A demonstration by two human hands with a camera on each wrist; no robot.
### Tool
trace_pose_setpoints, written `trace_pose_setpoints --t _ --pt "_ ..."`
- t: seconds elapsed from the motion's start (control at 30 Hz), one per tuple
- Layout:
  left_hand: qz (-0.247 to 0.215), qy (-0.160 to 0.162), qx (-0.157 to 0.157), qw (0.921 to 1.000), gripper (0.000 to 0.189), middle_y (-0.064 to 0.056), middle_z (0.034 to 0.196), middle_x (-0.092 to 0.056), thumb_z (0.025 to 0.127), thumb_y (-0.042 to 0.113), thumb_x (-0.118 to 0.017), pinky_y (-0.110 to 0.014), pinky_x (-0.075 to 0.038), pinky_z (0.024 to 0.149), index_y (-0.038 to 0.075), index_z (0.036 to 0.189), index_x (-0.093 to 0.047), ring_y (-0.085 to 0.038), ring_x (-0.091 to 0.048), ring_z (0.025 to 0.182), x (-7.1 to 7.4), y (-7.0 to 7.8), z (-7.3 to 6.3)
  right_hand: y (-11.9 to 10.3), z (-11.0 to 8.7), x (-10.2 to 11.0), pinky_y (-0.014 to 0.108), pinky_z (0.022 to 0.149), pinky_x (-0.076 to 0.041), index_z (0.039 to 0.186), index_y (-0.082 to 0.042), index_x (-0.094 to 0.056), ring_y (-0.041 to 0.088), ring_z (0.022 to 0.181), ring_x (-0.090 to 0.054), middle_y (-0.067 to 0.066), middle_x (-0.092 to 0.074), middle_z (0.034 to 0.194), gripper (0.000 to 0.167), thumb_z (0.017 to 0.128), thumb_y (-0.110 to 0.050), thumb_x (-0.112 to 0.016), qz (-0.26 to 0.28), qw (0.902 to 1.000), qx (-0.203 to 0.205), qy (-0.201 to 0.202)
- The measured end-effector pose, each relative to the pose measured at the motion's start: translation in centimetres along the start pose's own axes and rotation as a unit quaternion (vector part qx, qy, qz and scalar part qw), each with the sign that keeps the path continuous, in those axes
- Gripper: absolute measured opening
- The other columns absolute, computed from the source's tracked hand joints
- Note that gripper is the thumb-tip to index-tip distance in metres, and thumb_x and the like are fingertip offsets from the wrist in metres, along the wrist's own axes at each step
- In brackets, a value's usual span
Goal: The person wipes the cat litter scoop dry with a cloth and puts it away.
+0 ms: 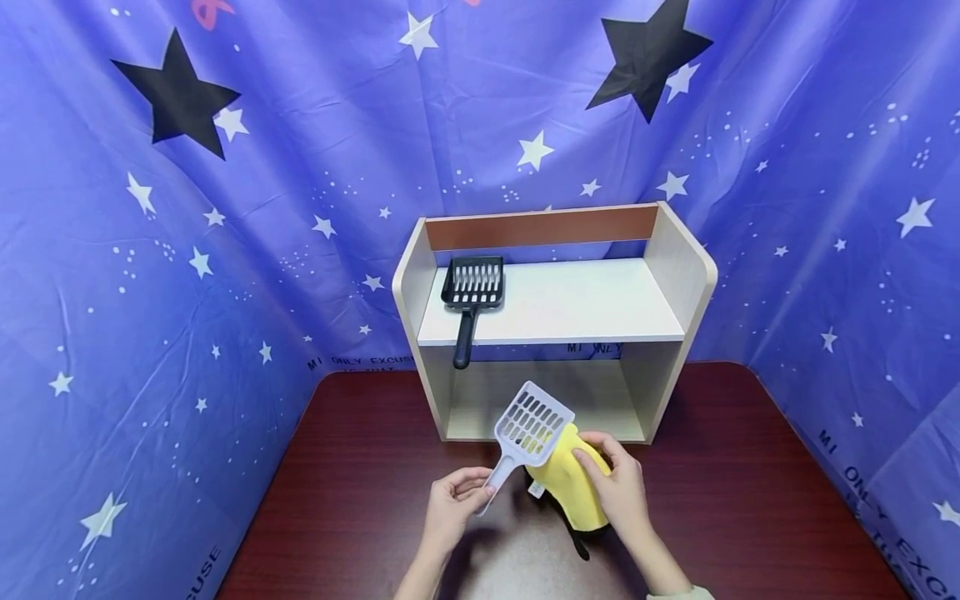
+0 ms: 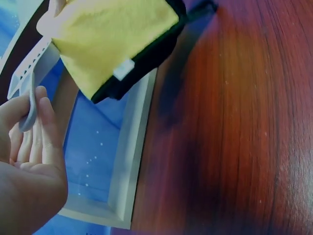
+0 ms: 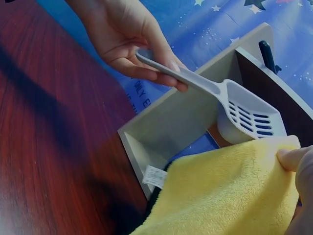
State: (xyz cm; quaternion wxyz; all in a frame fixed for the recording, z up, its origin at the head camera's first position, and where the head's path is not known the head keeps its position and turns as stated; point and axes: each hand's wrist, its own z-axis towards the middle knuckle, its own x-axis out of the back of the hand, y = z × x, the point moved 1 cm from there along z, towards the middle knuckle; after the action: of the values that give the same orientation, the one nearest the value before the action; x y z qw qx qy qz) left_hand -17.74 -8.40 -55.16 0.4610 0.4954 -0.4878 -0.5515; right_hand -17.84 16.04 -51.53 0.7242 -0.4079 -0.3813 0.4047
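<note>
My left hand (image 1: 450,506) pinches the handle of a pale litter scoop (image 1: 507,467), its slotted head raised up and away from me. In the left wrist view the thumb and fingertips (image 2: 42,93) grip the handle near its end. A yellow plush cloth (image 1: 573,483) with a dark edge and a white tag hangs from my right hand (image 1: 618,483). Thumb and fingers pinch the cloth near the top. In the right wrist view the cloth (image 3: 230,191) overlaps the lower edge of the scoop's head (image 3: 252,112).
Behind the hands stands a two-level wooden shelf (image 1: 551,300) on the dark red table (image 1: 360,500). A black litter scoop (image 1: 467,325) lies on its upper board, the handle sticking out over the front edge. Blue star-patterned curtains (image 1: 300,208) surround the table.
</note>
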Motion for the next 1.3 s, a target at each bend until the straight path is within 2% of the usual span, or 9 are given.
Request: trace_pose_setpoints --t 0.1,0.23,0.37,0.53,0.8,0.93,1.0,1.17,1.3 --pt "0.009 -0.009 0.006 0.9999 0.032 -0.021 0.094 -0.076 0.082 -0.005 -0.073 -0.015 -0.056 0.065 -0.016 0.111 -0.065 -0.002 -0.070 0.074 -0.2 0.1 0.0 -0.8 -0.1 -0.5 0.010 0.064 -0.049 0.100 0.002 -0.071 -0.003 0.071 -0.059 0.017 -0.073 0.084 0.022 0.079 0.008 -0.076 0.020 0.9997 -0.012 0.008" --pt "0.018 -0.022 0.008 0.9996 0.035 -0.028 0.100 -0.073 0.084 -0.005 -0.072 -0.015 -0.056 0.066 -0.018 0.115 -0.064 -0.001 -0.070 0.076 -0.5 0.3 -0.2 -1.4 -0.1 -1.0 0.010 0.062 -0.050 0.100 0.002 -0.071 -0.001 0.069 -0.060 0.017 -0.072 0.081 0.025 0.077 0.011 -0.077 0.017 0.9998 0.008 0.010" --pt "0.028 -0.018 0.014 0.9994 0.035 -0.036 0.103 -0.070 0.083 -0.005 -0.072 -0.014 -0.056 0.067 -0.017 0.115 -0.064 0.000 -0.070 0.076 -0.7 0.5 -0.3 -1.1 0.0 -1.1 0.008 0.066 -0.050 0.098 -0.004 -0.073 -0.003 0.074 -0.061 0.011 -0.074 0.084 0.027 0.076 0.010 -0.079 0.014 0.9989 0.044 0.009" --pt "0.043 -0.013 0.015 0.9989 0.033 -0.035 0.102 -0.070 0.082 -0.003 -0.074 -0.014 -0.056 0.069 -0.016 0.112 -0.067 0.001 -0.070 0.077 -0.9 0.7 -0.2 -0.4 0.0 -1.0 0.006 0.076 -0.049 0.097 -0.009 -0.075 -0.007 0.085 -0.063 0.007 -0.075 0.089 0.029 0.074 0.009 -0.081 0.009 0.9933 0.115 0.010" --pt "-0.018 -0.028 0.046 0.9984 0.037 -0.028 0.103 -0.073 0.086 -0.002 -0.071 -0.018 -0.058 0.065 -0.016 0.120 -0.062 -0.008 -0.074 0.079 -0.8 0.7 0.0 -0.8 -0.4 -0.9 0.004 0.082 -0.048 0.094 -0.006 -0.075 -0.006 0.092 -0.063 0.011 -0.073 0.088 0.032 0.070 0.016 -0.079 0.012 0.9829 0.184 0.012" --pt "-0.024 -0.035 0.046 0.9981 0.038 -0.029 0.104 -0.072 0.086 -0.004 -0.070 -0.019 -0.059 0.066 -0.017 0.120 -0.061 -0.007 -0.074 0.079 -0.9 0.9 0.0 -2.3 -0.8 -0.7 0.004 0.083 -0.048 0.091 0.001 -0.073 -0.005 0.093 -0.064 0.016 -0.072 0.088 0.027 0.071 0.018 -0.077 0.010 0.9832 0.182 -0.005" --pt "-0.017 -0.035 0.047 0.9981 0.036 -0.030 0.102 -0.072 0.085 -0.005 -0.070 -0.019 -0.059 0.066 -0.018 0.118 -0.061 -0.007 -0.074 0.077 -1.0 1.0 0.0 -2.1 -0.8 -0.8 0.005 0.084 -0.048 0.091 0.001 -0.073 -0.003 0.093 -0.064 0.017 -0.072 0.089 0.026 0.072 0.018 -0.077 0.014 0.9822 0.187 -0.011" --pt "-0.002 -0.045 0.035 0.9983 0.035 -0.039 0.103 -0.068 0.084 -0.008 -0.070 -0.017 -0.058 0.066 -0.020 0.116 -0.062 -0.004 -0.072 0.074 -1.4 1.4 -0.4 -2.9 -1.0 -0.7 0.005 0.083 -0.049 0.089 0.002 -0.072 -0.004 0.091 -0.064 0.018 -0.071 0.087 0.026 0.071 0.019 -0.077 0.023 0.9812 0.192 -0.003" --pt "0.008 -0.048 0.026 0.9985 0.035 -0.042 0.102 -0.066 0.083 -0.009 -0.070 -0.016 -0.057 0.067 -0.021 0.115 -0.062 -0.001 -0.072 0.073 -1.5 1.6 -0.7 -3.8 -0.9 -0.4 0.006 0.078 -0.050 0.088 0.005 -0.071 -0.007 0.089 -0.063 0.018 -0.071 0.084 0.024 0.071 0.020 -0.076 0.017 0.9845 0.175 0.006"
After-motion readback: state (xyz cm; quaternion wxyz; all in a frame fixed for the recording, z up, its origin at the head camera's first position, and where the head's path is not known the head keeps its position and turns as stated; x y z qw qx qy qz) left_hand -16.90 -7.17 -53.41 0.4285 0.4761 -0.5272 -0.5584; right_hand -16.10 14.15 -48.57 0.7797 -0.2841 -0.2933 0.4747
